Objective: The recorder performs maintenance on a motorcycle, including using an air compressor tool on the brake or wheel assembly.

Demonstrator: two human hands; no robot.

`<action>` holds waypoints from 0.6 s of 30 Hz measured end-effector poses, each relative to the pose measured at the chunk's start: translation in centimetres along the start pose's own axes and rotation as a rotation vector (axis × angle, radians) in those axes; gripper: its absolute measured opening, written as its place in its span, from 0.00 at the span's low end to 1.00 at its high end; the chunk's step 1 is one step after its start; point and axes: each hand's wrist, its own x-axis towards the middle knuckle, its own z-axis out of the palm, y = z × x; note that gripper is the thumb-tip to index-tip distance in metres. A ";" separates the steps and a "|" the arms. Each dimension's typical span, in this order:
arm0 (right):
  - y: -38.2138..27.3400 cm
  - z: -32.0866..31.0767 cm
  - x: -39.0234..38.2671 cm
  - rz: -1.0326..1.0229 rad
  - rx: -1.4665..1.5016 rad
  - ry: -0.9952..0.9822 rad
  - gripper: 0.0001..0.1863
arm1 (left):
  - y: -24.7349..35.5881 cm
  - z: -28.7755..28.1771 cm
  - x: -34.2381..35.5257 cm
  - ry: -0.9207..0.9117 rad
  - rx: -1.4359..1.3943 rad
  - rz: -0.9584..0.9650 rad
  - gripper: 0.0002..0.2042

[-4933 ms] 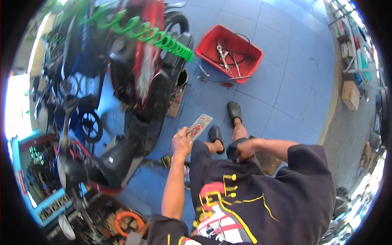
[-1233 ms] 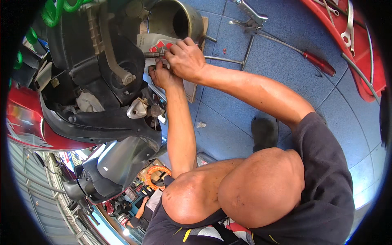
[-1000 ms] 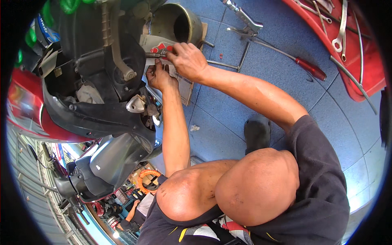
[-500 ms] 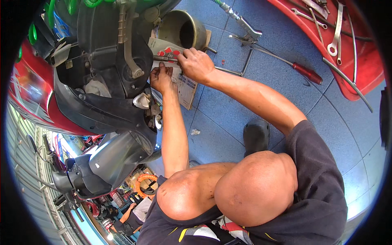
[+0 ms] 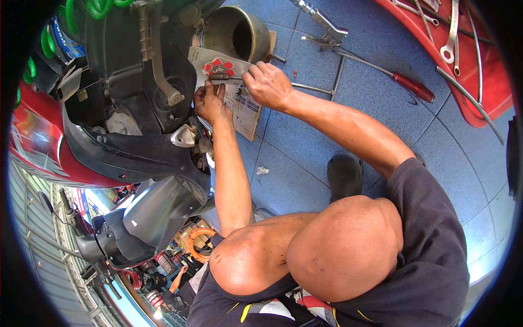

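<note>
My right hand (image 5: pixel 267 84) is closed round the shaft of a long-handled wrench (image 5: pixel 310 88) with a metal crossbar at its right end. The tool's dark socket-like end (image 5: pixel 224 77) points left, toward the motorcycle (image 5: pixel 131 103). My left hand (image 5: pixel 211 103) is just below that end, palm partly up, with thumb and finger apart. Whether a fingertip touches the tool is hard to tell. A printed cardboard sheet (image 5: pixel 246 117) with a red pattern lies beneath both hands. Behind it stands a round metal pot (image 5: pixel 261 41).
On the blue tiled floor lie a red-handled screwdriver (image 5: pixel 413 87) and an air gun (image 5: pixel 329 32). A red tray (image 5: pixel 473 103) holds several spanners at the far right. My dark shoe (image 5: pixel 345 177) is on the floor. Another motorcycle (image 5: pixel 158 218) stands at lower left.
My right hand has drawn the wrench rightward. The left hand stays near the socket-like end, its fingertips more apart. The view has shifted slightly.
</note>
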 end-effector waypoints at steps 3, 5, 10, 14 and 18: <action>-0.9 0.3 1.2 0.055 0.017 0.057 0.06 | 0.0 0.2 0.0 0.022 0.003 -0.013 0.07; -1.5 0.5 1.8 0.043 -0.003 0.109 0.06 | 0.1 0.4 0.0 0.025 0.007 -0.021 0.07; -1.6 1.0 1.6 0.047 -0.003 0.170 0.06 | 0.2 0.6 -0.2 0.020 0.042 0.013 0.07; -1.2 1.0 1.3 0.060 -0.011 0.155 0.04 | 0.5 0.6 -0.5 0.034 0.077 0.031 0.07; -1.0 0.9 1.5 0.065 -0.041 0.097 0.06 | 0.6 0.6 -0.4 0.015 0.117 0.036 0.07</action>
